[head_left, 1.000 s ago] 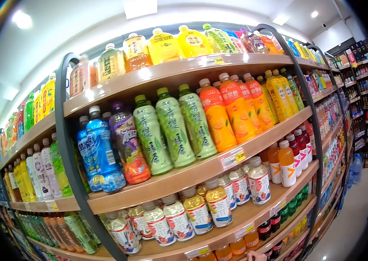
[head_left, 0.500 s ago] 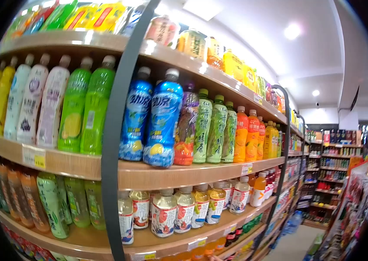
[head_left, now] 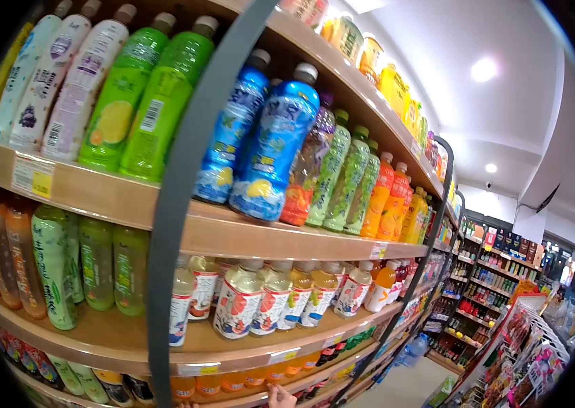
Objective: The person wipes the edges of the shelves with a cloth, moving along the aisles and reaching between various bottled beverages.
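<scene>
At the bottom edge, my right hand (head_left: pixel 281 396) is partly in view, its bent fingers close together at the front lip of a low shelf (head_left: pixel 236 401). Whatever it may hold is too small to make out. A sliver of skin, seemingly my left hand (head_left: pixel 187 405), shows further left; its fingers are cut off by the frame. Orange drink bottles (head_left: pixel 233 381) stand in a row just behind the hands. Above them, clear bottles with white and red labels (head_left: pixel 238 302) line another shelf, beneath blue bottles (head_left: pixel 277 146) and green tea bottles (head_left: pixel 349 180).
A dark metal upright (head_left: pixel 182 163) divides the shelving. Left of it stand tall green bottles (head_left: pixel 168 102) above orange-brown bottles (head_left: pixel 26 262). An aisle floor (head_left: pixel 406 381) runs at the right, beside a rack of packets (head_left: pixel 512 353); stocked shelves (head_left: pixel 488 292) stand at the far end.
The view has tilted and moved closer to the shelves, showing more of the lower one. More of my right hand shows, further left in the frame, and the sliver of skin has appeared.
</scene>
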`<move>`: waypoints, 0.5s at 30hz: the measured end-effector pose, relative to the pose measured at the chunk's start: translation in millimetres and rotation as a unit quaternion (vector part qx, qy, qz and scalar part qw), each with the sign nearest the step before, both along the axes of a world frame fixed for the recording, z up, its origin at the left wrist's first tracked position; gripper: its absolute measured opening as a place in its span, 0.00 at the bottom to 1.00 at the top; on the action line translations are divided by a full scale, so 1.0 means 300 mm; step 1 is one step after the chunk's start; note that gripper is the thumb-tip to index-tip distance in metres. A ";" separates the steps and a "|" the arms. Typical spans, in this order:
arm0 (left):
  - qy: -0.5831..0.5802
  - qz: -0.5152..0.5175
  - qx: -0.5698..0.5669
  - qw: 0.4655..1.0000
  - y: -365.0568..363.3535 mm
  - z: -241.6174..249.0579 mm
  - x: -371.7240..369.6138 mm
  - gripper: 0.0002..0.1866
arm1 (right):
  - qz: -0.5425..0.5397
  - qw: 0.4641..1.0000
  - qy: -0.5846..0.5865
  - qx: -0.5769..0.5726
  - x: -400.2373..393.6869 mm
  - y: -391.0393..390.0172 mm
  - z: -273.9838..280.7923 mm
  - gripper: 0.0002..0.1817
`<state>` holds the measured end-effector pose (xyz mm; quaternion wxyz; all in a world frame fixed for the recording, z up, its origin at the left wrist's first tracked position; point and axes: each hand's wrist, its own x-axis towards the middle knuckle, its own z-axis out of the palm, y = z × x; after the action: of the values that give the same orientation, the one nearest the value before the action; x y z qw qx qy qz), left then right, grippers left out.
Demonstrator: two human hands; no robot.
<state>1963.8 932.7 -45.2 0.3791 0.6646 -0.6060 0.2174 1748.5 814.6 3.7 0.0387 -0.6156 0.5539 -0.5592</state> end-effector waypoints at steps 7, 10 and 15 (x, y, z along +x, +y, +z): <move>-0.029 0.023 -0.021 0.999 -0.015 -0.015 0.011 0.24 | 0.047 0.998 -0.030 0.005 -0.021 -0.024 -0.022 0.10; -0.038 0.055 -0.054 0.996 -0.017 0.010 -0.016 0.24 | 0.063 0.997 -0.042 -0.002 -0.031 -0.020 -0.019 0.11; -0.035 0.144 -0.089 0.985 -0.055 0.016 -0.070 0.20 | 0.175 0.983 -0.025 0.053 -0.098 -0.033 0.004 0.09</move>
<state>1942.9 916.1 -40.4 0.3805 0.7005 -0.4950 0.3458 1719.0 804.6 4.9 0.1826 -0.6858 0.4650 -0.5292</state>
